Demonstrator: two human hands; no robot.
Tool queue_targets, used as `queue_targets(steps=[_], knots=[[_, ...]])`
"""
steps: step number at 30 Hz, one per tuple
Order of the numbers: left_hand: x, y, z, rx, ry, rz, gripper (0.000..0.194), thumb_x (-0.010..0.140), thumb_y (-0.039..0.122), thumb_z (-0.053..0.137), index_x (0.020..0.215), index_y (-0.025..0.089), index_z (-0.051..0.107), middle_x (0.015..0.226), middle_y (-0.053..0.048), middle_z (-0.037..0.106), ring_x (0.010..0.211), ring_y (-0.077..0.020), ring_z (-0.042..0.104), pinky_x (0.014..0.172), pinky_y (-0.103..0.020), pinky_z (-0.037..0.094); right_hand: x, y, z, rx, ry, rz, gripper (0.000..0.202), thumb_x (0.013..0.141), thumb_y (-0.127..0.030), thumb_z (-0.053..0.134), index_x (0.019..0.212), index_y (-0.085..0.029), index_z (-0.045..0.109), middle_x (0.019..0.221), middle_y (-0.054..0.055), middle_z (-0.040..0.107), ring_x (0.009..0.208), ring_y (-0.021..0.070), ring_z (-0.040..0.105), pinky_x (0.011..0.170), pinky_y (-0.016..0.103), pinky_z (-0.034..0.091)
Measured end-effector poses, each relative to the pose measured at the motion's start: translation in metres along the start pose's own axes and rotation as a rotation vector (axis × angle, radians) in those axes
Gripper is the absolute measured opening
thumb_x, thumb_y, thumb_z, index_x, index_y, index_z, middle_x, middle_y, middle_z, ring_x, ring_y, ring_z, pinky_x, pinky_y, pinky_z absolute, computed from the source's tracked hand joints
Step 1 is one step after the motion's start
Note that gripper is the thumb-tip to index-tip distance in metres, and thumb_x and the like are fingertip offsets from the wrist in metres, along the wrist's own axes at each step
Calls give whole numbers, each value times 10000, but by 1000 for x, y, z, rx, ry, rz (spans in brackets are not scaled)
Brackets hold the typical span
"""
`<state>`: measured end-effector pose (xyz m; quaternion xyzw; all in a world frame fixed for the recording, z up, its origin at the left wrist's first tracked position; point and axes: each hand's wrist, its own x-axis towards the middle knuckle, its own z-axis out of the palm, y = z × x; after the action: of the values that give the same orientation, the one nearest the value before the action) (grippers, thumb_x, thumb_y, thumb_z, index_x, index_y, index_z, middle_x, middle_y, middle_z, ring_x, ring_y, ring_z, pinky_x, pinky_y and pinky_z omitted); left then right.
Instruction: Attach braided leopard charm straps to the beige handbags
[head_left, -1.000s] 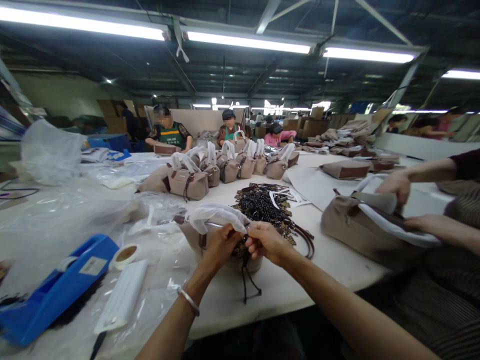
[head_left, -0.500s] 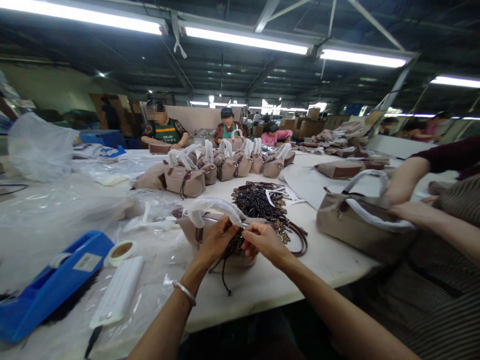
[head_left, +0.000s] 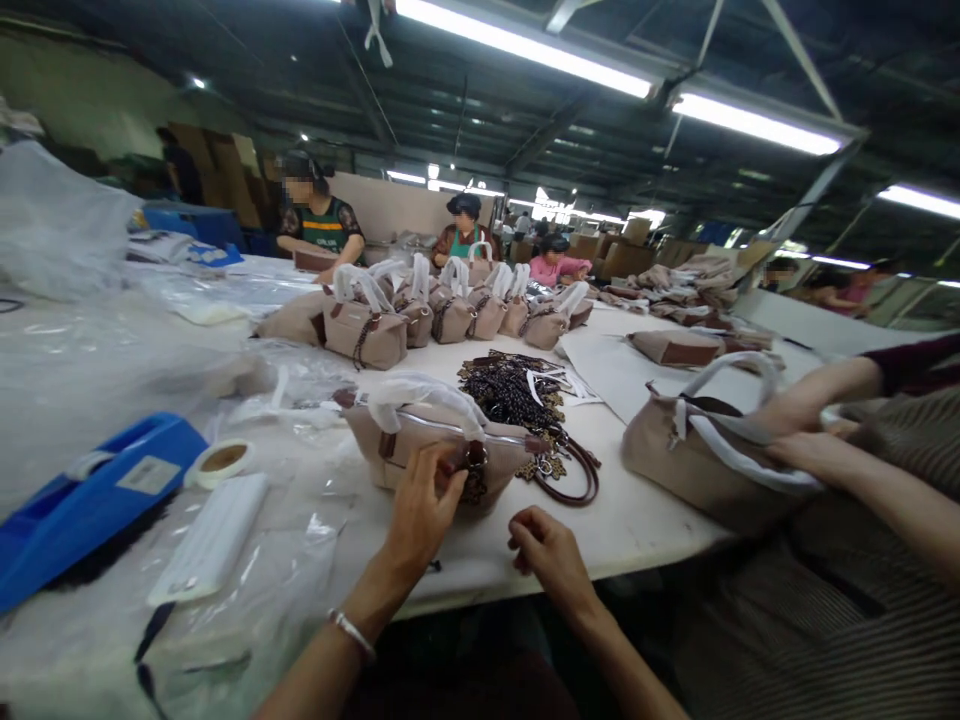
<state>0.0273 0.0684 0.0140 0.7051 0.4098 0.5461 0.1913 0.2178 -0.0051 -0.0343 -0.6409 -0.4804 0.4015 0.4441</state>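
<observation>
A small taupe handbag [head_left: 409, 445] stands on the white table [head_left: 645, 520] in front of me, its handles wrapped in white plastic [head_left: 420, 392]. My left hand [head_left: 421, 505] rests against the bag's front, fingers pinching the dark beaded charm [head_left: 474, 478] that hangs from a metal ring. A silver bangle sits on that wrist. My right hand [head_left: 549, 555] hovers at the table's near edge, apart from the bag, fingers curled in with nothing seen in them. Behind the bag lie a pile of dark beaded charms [head_left: 514, 388] and a brown strap [head_left: 581, 485].
At the left are a blue tape dispenser [head_left: 90, 500], a tape roll [head_left: 221, 460], a white strip pack [head_left: 210, 540] and clear plastic bags. A row of finished handbags [head_left: 442, 315] stands mid-table. A co-worker's hands [head_left: 795, 410] work on a larger bag [head_left: 675, 455] at the right. Other people sit across the table.
My right hand has let go of the charm and drawn back toward the table edge. My left hand stays on the bag's front. The dangling cord no longer hangs below the bag.
</observation>
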Motion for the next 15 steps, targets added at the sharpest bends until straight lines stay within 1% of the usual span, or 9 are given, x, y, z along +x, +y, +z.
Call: queue_targets(steps=[2,3,5,6,8,10,11,13,15], knots=[[-15,-9,-1,80,70,62,207,872,241,563,1074,197,559,996,-71,607,926,-213,617,842,-371,539,8,1,-19,-33,115,-29,379,756,-511,613,943,-181,611,767,42,677,563,188,635,469,288,509],[-23,-15,-3,123,101,85,215,875,236,561,1086,200,558,1049,-84,611,1013,-231,602,907,-397,519,15,0,-27,-40,162,-50,488,723,-525,654,1071,-188,592,892,70,686,649,211,660,510,315,541],[-38,-27,-7,219,139,89,296,882,217,553,1177,206,534,1229,-111,566,1214,-263,511,1036,-453,439,33,-4,-36,-29,193,-106,683,645,-514,733,1225,-216,530,1179,127,621,809,243,669,595,356,575],[-44,-33,-9,263,147,72,355,884,209,550,1236,208,505,1311,-119,522,1294,-275,444,1079,-476,397,42,-7,-37,-1,161,-109,734,603,-504,763,1237,-226,520,1251,139,581,821,248,668,612,368,579],[-51,-44,-13,323,129,26,467,883,185,543,1336,218,433,1425,-123,431,1392,-284,324,1125,-510,337,58,-13,-31,57,14,-86,716,568,-467,786,1196,-223,543,1228,138,589,795,248,668,627,383,576],[-53,-52,-14,335,80,-7,548,877,159,537,1395,230,372,1484,-117,368,1436,-284,245,1141,-523,312,65,-18,-19,89,-135,-57,600,591,-413,769,1121,-210,576,1034,100,657,758,247,665,630,385,569],[-51,-55,-14,322,52,-12,582,874,149,536,1417,235,344,1509,-114,337,1448,-282,217,1148,-525,303,66,-19,-11,101,-173,-54,555,607,-386,757,1103,-209,582,947,76,666,755,248,663,636,386,567],[-45,-62,-12,275,11,-2,636,872,144,535,1452,237,290,1548,-114,273,1463,-278,176,1163,-524,281,63,-20,4,136,-151,-74,534,628,-358,744,1114,-222,571,908,46,656,764,245,657,636,380,566],[-37,-69,-12,227,3,6,673,874,139,524,1478,233,243,1566,-118,233,1468,-272,162,1174,-521,263,58,-18,18,178,-92,-99,564,641,-373,747,1147,-242,536,1010,44,630,772,233,653,626,370,570]])
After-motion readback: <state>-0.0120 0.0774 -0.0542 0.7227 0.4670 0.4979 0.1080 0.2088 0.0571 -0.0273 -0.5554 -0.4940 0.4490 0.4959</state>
